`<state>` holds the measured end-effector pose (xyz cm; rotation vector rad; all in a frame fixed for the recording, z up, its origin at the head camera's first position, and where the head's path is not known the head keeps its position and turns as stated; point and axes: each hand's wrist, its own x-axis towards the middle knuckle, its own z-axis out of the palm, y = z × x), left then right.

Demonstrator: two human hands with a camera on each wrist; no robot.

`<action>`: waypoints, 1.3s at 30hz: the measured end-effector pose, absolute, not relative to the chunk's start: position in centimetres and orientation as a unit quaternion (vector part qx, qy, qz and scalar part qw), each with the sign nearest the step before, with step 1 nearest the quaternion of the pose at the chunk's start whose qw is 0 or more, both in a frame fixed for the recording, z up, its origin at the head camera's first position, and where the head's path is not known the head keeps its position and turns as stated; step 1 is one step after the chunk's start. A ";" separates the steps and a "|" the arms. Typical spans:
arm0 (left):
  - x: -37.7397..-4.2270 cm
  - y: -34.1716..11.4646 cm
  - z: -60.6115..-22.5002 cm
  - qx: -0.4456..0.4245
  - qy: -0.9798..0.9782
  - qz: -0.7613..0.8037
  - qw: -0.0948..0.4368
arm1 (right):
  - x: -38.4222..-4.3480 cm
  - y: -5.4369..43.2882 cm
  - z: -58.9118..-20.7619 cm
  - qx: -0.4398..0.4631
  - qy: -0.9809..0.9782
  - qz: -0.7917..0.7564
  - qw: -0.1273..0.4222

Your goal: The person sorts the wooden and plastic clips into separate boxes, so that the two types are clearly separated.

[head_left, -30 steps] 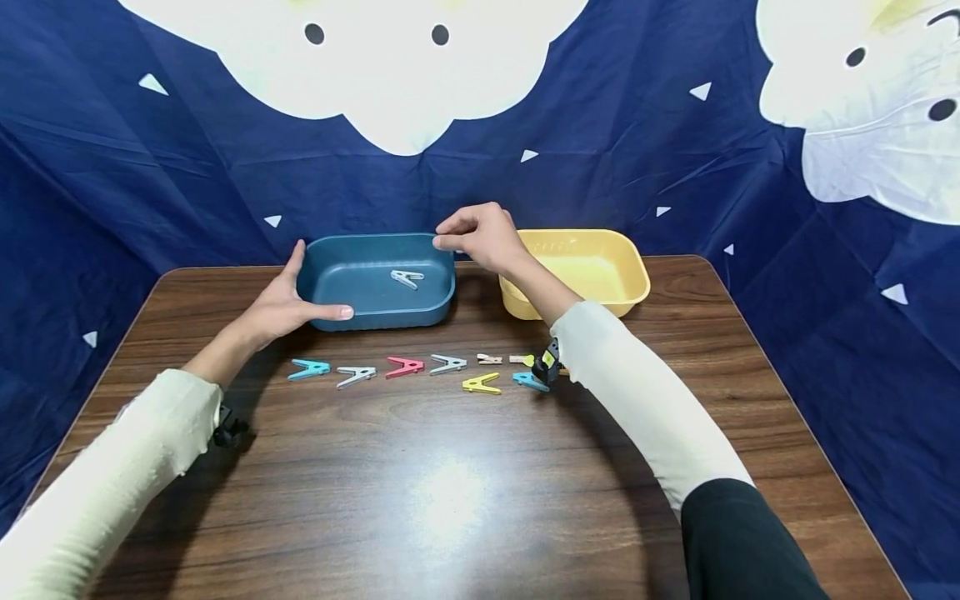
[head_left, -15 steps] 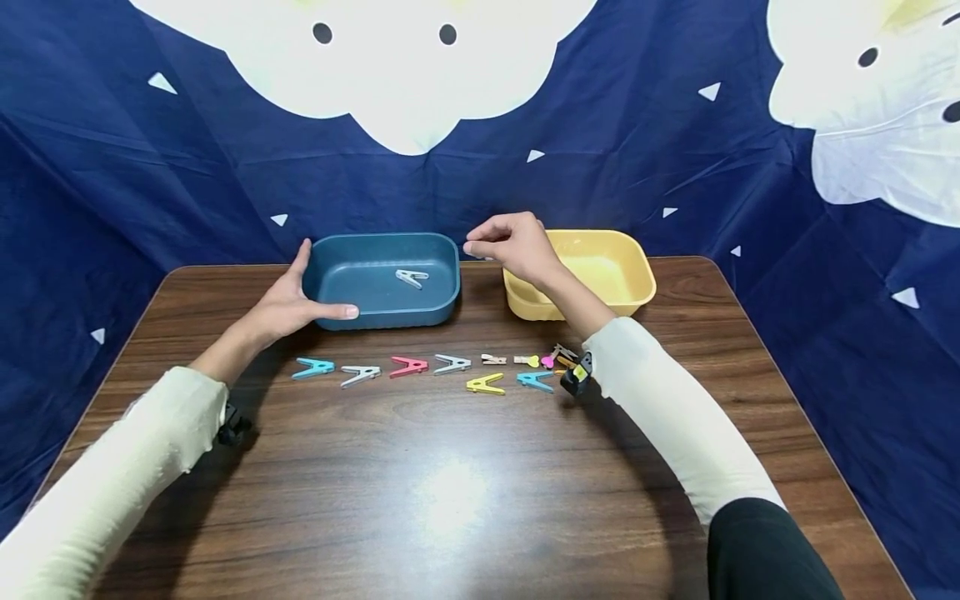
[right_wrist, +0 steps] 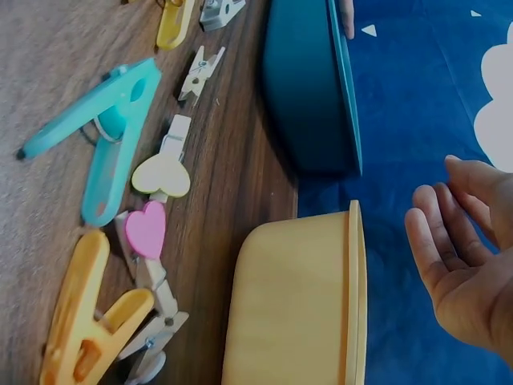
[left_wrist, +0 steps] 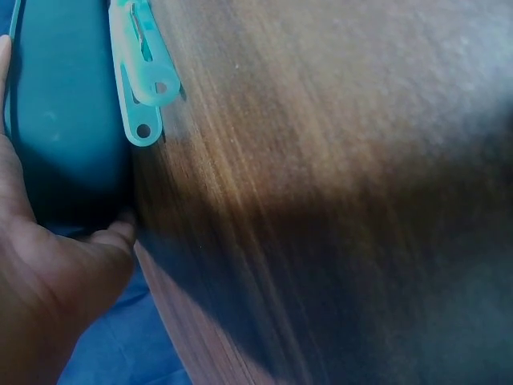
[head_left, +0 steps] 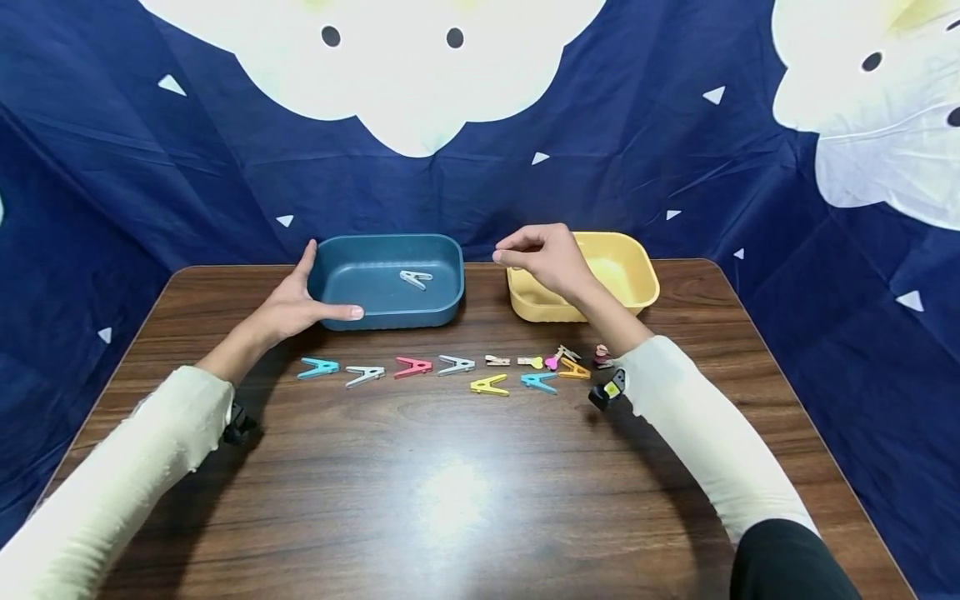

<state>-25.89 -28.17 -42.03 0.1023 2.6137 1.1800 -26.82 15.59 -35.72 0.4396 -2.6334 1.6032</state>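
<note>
My left hand spans the left end of a blue plastic bin, with the thumb laid straight along its front rim and a straight finger at the back corner. Inside that bin lies one white clothespin. My right hand hovers at the left side of a yellow bin, hiding part of it. Its fingers are loosely bent, and the right wrist view shows nothing held in the hand. A light blue clothespin lies beside the blue bin in the left wrist view.
A row of clothespins crosses the wooden table, including a red one, a yellow one and an orange one. Small wooden clips, such as one with a yellow heart, lie among them. Blue cloth hangs behind.
My right hand has moved right, from the blue bin's right edge to the yellow bin's left side. The left hand keeps its place at the blue bin. Clips behind the right wrist came into view.
</note>
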 end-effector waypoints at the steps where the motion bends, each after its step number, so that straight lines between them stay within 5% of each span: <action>1: -25.9 -28.1 -42.0 0.035 0.902 0.408 0.135 | -26.7 15.8 -35.7 0.140 -0.846 0.515 0.014; 39: -25.9 -28.2 -41.9 0.040 0.899 0.414 0.136 | -21.5 23.3 -37.8 0.110 -0.852 0.512 0.026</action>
